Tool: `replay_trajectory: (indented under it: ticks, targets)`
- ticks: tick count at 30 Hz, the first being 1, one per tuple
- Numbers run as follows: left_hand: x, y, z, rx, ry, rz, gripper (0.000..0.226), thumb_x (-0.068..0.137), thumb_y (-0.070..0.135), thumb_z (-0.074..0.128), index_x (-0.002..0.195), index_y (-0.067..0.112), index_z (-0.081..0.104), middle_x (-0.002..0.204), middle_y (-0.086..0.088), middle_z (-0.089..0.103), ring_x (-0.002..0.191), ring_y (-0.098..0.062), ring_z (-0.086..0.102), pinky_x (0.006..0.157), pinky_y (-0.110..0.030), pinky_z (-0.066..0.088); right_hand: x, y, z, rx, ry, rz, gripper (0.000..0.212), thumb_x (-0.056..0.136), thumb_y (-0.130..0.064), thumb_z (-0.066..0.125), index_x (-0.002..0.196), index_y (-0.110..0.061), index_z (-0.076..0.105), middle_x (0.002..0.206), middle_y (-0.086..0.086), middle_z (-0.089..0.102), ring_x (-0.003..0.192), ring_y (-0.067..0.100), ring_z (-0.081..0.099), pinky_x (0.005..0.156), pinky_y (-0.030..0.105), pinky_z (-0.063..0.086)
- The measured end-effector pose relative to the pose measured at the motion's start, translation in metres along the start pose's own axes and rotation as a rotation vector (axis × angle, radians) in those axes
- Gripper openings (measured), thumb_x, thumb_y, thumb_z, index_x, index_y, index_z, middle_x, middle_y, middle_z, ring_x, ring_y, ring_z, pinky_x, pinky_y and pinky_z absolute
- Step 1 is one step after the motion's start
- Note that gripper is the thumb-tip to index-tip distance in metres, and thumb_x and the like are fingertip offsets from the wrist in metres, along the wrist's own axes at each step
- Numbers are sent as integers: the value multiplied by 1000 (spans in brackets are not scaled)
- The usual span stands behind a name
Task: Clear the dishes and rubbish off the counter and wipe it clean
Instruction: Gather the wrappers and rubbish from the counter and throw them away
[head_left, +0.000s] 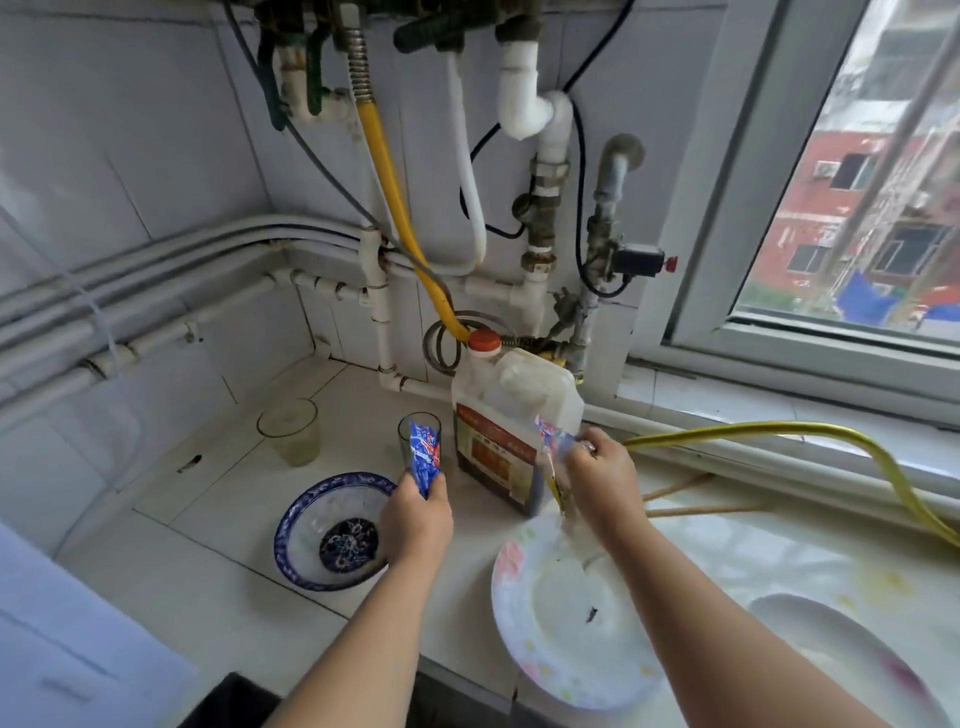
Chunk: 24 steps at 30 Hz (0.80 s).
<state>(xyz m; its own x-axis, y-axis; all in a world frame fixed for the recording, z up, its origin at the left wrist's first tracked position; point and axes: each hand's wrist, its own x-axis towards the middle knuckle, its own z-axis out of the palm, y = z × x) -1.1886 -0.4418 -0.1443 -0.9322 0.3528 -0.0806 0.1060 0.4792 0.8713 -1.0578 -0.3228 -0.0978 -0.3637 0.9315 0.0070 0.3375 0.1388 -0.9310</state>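
Observation:
My left hand (415, 519) grips a crumpled blue and red wrapper (425, 453) above the white tiled counter (218, 587). My right hand (597, 480) pinches a clear plastic wrapper with a red and blue end (551, 435), held over a floral plate (561, 623). A blue-patterned bowl (332, 532) sits left of my left hand. Behind the hands stand two glasses, one tall (418, 434) and one wider (290, 431), and a jug with a red cap (511, 421). A second white plate (841, 649) lies at the right, with chopsticks (696, 506) beyond it.
Pipes and valves (540, 234) cover the corner wall behind the counter. A yellow hose (779, 431) runs along the window sill (779, 395) and down the right side. A small dark scrap (189, 462) lies on the left tiles. The counter's front edge is just below the floral plate.

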Motion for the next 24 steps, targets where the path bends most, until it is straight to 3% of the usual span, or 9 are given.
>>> replay_trajectory:
  ticks: [6, 12, 16, 21, 24]
  targets:
    - [-40, 5, 7, 9, 5, -24, 21, 95, 29, 52, 88, 10, 55, 88, -13, 66, 76, -31, 59, 61, -30, 38, -14, 19, -17, 81, -51, 82, 21, 65, -31, 46, 66, -13, 56, 55, -3, 53, 58, 21, 47, 57, 32, 38]
    - [-103, -1, 8, 24, 106, -85, 17, 94, 27, 51, 92, 11, 56, 90, -12, 64, 82, -31, 57, 69, -33, 42, -41, 38, -44, 109, -186, 75, 12, 64, -37, 49, 55, -37, 56, 44, -9, 50, 54, 19, 48, 57, 31, 40]
    - [-162, -3, 17, -45, 154, -152, 21, 96, 27, 50, 100, 9, 59, 94, -11, 65, 89, -32, 60, 76, -37, 47, -58, 51, -73, 126, -249, 61, 12, 68, -30, 51, 59, -24, 56, 49, -8, 50, 58, 22, 48, 58, 31, 40]
    - [-222, -8, 10, -98, 240, -222, 23, 96, 28, 49, 101, 9, 61, 93, -11, 66, 83, -29, 60, 70, -33, 45, -90, 57, -85, 68, -391, 58, 22, 84, -17, 42, 92, -12, 62, 87, 6, 61, 87, 29, 57, 81, 43, 51]
    - [-241, -12, -2, -78, 288, -257, 23, 96, 30, 49, 102, 11, 60, 95, -8, 65, 90, -30, 62, 79, -37, 52, -107, 54, -84, 57, -424, 13, 17, 85, -6, 41, 78, -8, 57, 70, 6, 53, 71, 23, 48, 61, 33, 37]
